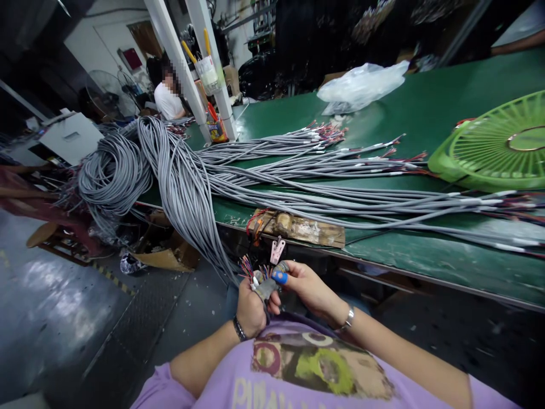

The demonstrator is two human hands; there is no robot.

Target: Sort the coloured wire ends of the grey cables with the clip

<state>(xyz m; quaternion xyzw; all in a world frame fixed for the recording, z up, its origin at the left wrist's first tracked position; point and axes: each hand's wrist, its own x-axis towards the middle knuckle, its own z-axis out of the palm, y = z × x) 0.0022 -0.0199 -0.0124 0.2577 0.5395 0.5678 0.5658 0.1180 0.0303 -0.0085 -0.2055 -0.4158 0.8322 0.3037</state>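
Note:
My left hand (251, 307) is closed around the end of a grey multi-core cable, close to my body below the bench edge. Thin coloured wires (246, 267) fan up out of that fist. My right hand (304, 284) meets it from the right, thumb and fingers pinched together beside more wire tips; what lies in the pinch is too small to make out. A blue cover (280, 276) sits on its thumb, and greyish wraps cover some fingertips. Just beyond the hands, a pink clip (277, 250) hangs at the bench edge.
Long grey cables (183, 187) drape over the green bench (426, 250), their stripped ends pointing right. A wooden block (315, 229) lies along the front edge. Further off are a green fan (502, 142), a plastic bag (361, 85), a white post (217, 74) and a seated person (167, 101).

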